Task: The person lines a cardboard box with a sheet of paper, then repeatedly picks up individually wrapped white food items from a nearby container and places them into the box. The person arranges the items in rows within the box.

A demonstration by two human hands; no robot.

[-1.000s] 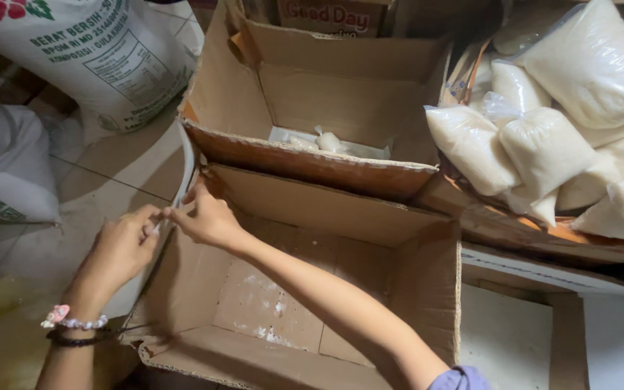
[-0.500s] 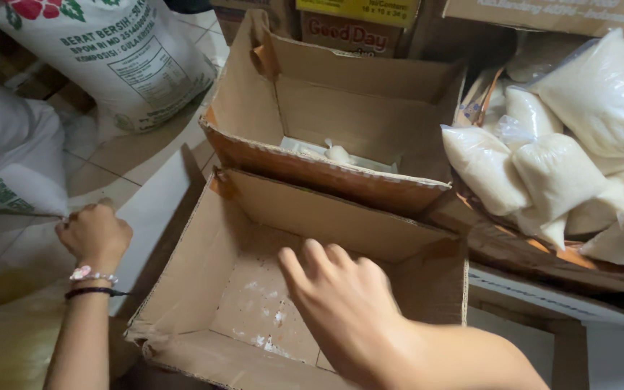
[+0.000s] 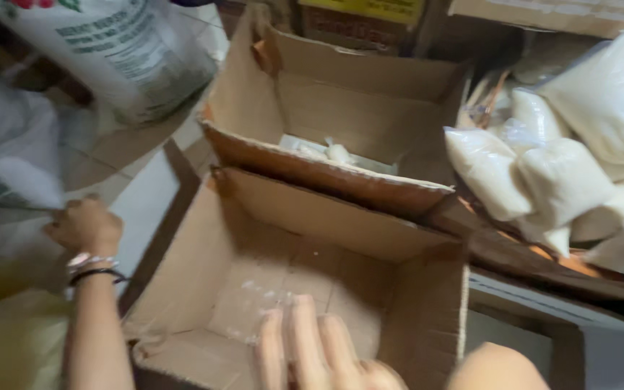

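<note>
An empty open cardboard box (image 3: pixel 305 217) sits in front of me, with traces of white powder on its floor. My left hand (image 3: pixel 84 227) is a closed fist just outside the box's left flap and wears bracelets at the wrist. I see nothing clearly in it. My right hand (image 3: pixel 312 354) is blurred at the bottom edge, over the near part of the box. Its fingers are stretched out side by side and hold nothing.
A second open cardboard box (image 3: pixel 355 94) stands right behind the first, with a small white bag (image 3: pixel 337 152) inside. Several clear bags of white grains (image 3: pixel 557 173) are piled at the right. Large printed sacks (image 3: pixel 124 50) lie on the tiled floor at the left.
Both hands have left the near box's left flap. My left hand drew back to the left as a fist. My right hand pulled back across the box towards me.
</note>
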